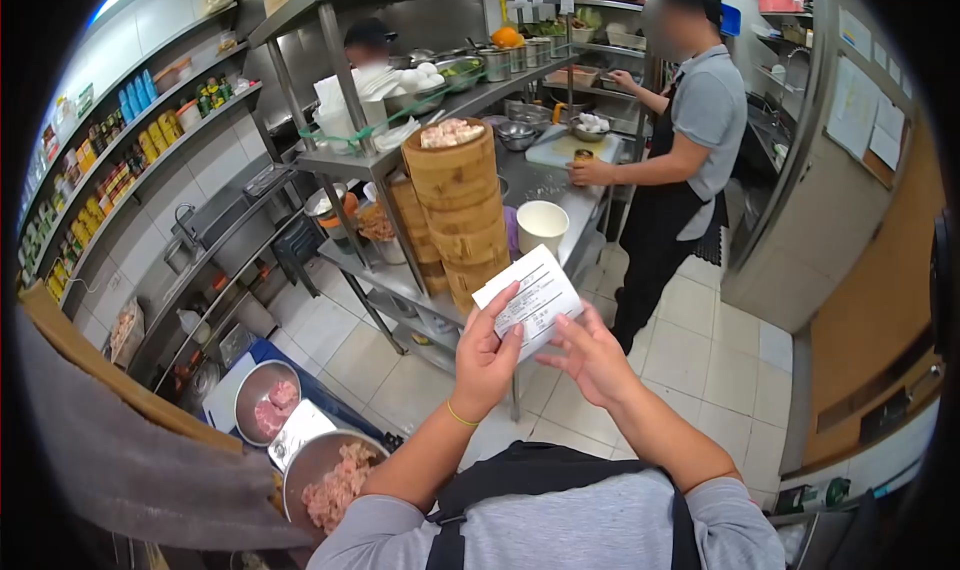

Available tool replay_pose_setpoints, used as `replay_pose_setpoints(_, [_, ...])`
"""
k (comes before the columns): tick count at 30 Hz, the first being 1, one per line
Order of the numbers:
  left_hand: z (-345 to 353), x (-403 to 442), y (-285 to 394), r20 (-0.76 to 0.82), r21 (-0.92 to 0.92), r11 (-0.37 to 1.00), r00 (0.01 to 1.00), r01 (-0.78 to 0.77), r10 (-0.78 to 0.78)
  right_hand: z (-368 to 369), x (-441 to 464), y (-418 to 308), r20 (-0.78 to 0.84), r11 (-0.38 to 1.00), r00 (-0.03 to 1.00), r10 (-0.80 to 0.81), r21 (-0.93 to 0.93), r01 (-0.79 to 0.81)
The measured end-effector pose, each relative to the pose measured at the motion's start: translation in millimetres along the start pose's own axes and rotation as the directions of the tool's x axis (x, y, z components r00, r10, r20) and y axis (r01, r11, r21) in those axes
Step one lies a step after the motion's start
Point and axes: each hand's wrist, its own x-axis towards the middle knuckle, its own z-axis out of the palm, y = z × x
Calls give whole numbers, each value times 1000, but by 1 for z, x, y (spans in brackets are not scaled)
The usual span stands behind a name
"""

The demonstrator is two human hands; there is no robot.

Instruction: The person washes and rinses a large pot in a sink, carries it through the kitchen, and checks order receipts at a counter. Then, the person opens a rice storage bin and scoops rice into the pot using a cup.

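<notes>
A white printed receipt [540, 295] is held up in front of my chest, its text facing me. My left hand [484, 360] pinches its left side, thumb on the front, and wears a thin yellow band at the wrist. At the lower right edge, my right hand [590, 355] grips the paper with thumb and fingers. Just beyond the receipt rises a stack of bamboo steamers [455, 200], with pale pink food pieces [452, 132] in the top one. A cream-coloured tub [542, 227] stands to its right on the steel counter.
One co-worker [690, 120] stands at the right by a cutting board [570, 148], a hand on a small jar. Another person [370, 45] is behind the shelf. Bowls of raw meat [335, 480] sit low at left. Wall shelves [140, 130] carry cans and bottles.
</notes>
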Motion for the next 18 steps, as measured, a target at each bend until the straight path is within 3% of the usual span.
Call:
replay_pose_setpoints(2, [-3, 34, -19, 67, 98, 990, 993, -103, 97, -13, 41, -6, 155, 972, 980, 123, 180, -151])
replay_pose_setpoints(5, [-4, 87, -42, 134, 263, 936, 970, -234, 204, -10, 91, -21, 141, 994, 989, -54, -87, 66])
replay_pose_setpoints(7, [-7, 119, -54, 107, 164, 974, 984, -157, 140, -7, 119, -37, 138, 981, 983, -122, -131, 140])
replay_pose_setpoints(11, [4, 172, -69, -11, 13, 991, 991, -133, 133, -11, 173, -63, 77, 994, 992, -104, 55, 100])
replay_pose_setpoints(13, [0, 185, -73, -46, 294, 937, 976, -191, 214, -17, 201, -77, 112, 993, 989, -95, 77, 87])
replay_pose_setpoints(15, [3, 208, -65, -59, 474, 803, 897, -361, 438, -26, 233, -90, 168, 990, 979, -119, 91, 105])
replay_pose_setpoints(18, [-8, 225, -62, 7, 681, 639, 876, -358, 483, -41, 276, -116, 304, 978, 933, -191, -28, 209])
